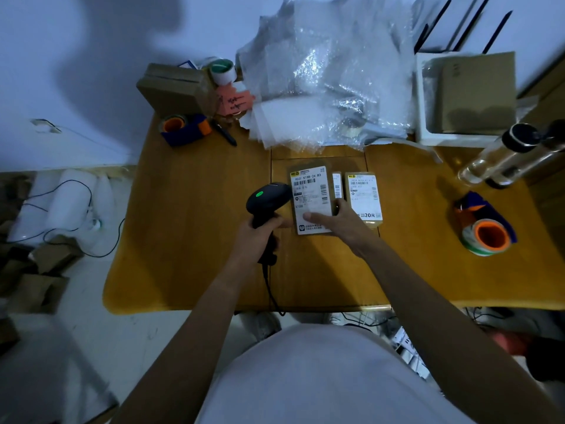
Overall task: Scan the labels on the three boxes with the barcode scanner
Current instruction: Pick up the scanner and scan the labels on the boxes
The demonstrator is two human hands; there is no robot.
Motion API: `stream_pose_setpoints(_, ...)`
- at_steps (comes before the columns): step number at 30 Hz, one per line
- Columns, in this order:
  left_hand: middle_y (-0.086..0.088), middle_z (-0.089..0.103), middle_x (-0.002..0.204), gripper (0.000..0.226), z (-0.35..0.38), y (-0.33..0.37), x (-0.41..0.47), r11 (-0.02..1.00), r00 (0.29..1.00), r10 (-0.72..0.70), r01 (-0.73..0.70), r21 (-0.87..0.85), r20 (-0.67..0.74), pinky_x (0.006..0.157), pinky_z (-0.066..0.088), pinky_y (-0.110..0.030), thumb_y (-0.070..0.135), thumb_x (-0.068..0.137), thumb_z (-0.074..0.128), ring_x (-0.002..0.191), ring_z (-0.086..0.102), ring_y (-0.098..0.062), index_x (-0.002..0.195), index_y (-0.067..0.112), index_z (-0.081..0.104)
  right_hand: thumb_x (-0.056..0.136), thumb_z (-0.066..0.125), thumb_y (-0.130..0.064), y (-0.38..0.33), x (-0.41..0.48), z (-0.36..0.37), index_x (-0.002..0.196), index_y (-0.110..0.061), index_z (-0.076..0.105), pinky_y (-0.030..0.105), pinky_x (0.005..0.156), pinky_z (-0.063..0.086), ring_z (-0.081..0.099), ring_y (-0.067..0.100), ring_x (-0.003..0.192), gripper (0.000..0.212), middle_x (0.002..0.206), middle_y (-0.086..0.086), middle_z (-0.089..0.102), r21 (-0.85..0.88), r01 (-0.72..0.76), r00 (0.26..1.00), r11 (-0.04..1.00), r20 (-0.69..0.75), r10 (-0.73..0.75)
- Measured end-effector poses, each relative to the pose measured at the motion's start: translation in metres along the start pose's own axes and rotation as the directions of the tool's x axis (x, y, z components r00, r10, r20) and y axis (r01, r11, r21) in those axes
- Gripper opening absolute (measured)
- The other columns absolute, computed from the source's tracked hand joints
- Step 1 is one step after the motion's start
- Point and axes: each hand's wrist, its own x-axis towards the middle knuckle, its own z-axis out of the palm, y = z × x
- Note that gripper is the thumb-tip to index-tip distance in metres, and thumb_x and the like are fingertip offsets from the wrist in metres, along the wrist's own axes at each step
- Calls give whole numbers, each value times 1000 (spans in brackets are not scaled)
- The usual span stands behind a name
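left hand (260, 232) gripping scanner (266, 201), right hand (339, 221) on box (310, 198)

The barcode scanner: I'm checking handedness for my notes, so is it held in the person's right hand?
No, the left hand grips the barcode scanner, while the right hand rests on the labelled box.

Head-worn view, steeply down onto table (189, 240)

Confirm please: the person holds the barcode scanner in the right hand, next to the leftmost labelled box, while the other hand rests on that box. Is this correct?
Not quite. The head view shows the barcode scanner gripped in the left hand, not the right. The rest stands: it is next to the leftmost labelled box, and the other hand, the right hand, rests on that box.
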Motion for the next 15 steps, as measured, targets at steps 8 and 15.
stream_pose_setpoints(8, -6, 69, 71, 20, -1, 23, 7, 998, 997, 66, -65, -18, 30, 63, 50, -33, 28, 93, 71, 53, 57, -18, 92, 8, 68, 80, 85, -23, -3, 0, -7, 135, -16, 47, 29, 75, 63, 74, 15, 100, 67, 121, 3, 70, 49, 67, 995, 997, -74, -63)
stream_pose_setpoints(15, 0, 60, 58, 18, -8, 61, 1, 990, 985, 134, -129, -52, 108, 55, 48, -27, 26, 94, 70, 47, 51, -15, 95, 8, 69, 79, 86, -26, -13, 8, -21, 134, -14, 48, 24, 71, 62, 75, 14, 98, 67, 121, 2, 71, 11, 141, 981, 990, -136, -138)
